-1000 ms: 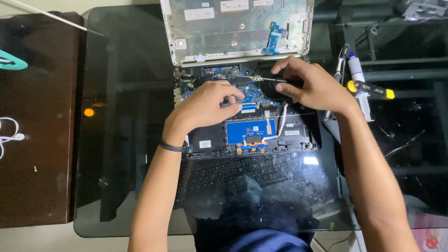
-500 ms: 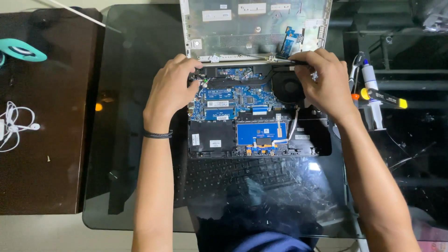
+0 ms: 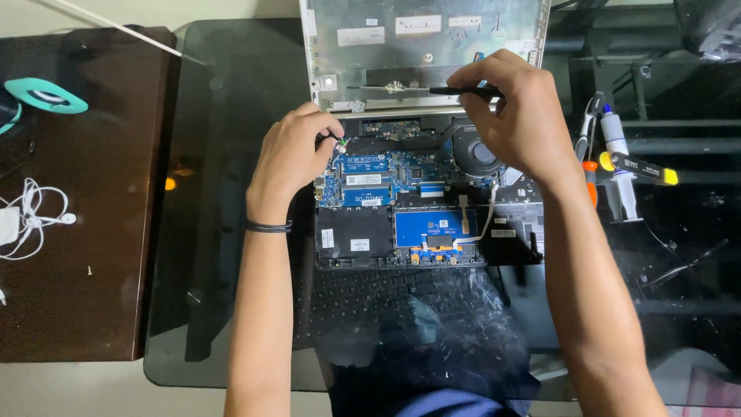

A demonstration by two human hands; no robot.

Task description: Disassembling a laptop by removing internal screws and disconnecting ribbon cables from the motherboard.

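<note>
While the opened laptop (image 3: 417, 193) lies on the glass table (image 3: 224, 232), a thin black tool (image 3: 463, 91) is pinched in the right hand (image 3: 517, 116), long axis horizontal, tip pointing left along the hinge edge. A small connector (image 3: 340, 143) at the board's upper-left corner is pinched by the left hand (image 3: 293, 158), the nearer grip there.
</note>
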